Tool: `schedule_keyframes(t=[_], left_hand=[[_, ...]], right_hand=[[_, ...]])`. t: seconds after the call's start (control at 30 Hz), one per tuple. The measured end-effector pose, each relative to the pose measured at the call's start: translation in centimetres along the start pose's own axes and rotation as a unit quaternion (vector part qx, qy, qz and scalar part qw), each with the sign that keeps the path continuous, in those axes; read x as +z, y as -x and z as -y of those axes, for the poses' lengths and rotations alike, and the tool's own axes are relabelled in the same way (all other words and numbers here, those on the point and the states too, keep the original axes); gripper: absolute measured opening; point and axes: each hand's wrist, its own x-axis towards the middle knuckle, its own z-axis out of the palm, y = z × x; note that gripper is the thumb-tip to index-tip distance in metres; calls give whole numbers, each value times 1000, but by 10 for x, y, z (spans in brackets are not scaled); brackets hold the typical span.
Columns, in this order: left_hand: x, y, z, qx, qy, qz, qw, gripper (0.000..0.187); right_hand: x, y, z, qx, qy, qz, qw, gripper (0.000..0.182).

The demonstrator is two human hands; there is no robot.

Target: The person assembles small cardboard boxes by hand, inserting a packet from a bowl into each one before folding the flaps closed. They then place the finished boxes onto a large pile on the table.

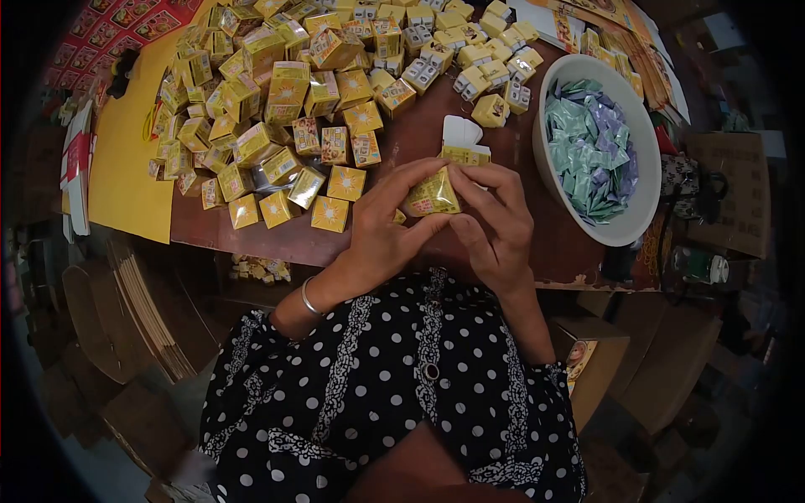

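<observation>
Between my two hands, near the table's front edge, is a small yellow printed box [434, 194] with a glossy surface. My left hand [387, 220] has its fingers curled round the left side of it. My right hand [496, 220] grips its upper right with the fingertips, the thumb close below. Just behind my fingers stands another small yellow box [465, 153], its white flap [460, 131] raised. Part of that box is hidden by my hands.
A large heap of yellow boxes [285, 92] covers the table's left and middle. Light-yellow cartons [490, 59] lie at the back. A white tub [547, 159] of green and purple sachets [587, 151] stands right. Cardboard boxes [729, 193] flank the table [277, 243].
</observation>
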Motion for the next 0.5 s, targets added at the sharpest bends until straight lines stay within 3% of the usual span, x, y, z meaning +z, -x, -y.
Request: schedule_keyframes(t=[0.13,0.23,0.3,0.33,0.4,0.5], left_hand=[[-1,-1,0,17,-16,4,1000,60],[-9,-10,-3,85,-119,30,989,64],[-14,-15,1,118,-183,104,970,70],[-14,-19,2,119,-183,103,970,70],[-13,-27,0,207,-198,190,939,75],[-23,-38,-22,275,-261,172,909,86]], right_hand=[[1,0,-1,37,-65,-17,997,43],[-3,-5,4,80,-108,7,991,42],[-4,-1,-3,200,-269,1,942,44],[-6,-1,-8,199,-268,1,943,44],[-10,-2,-16,285,-305,62,906,46],[-8,0,-20,257,-395,-6,882,41]])
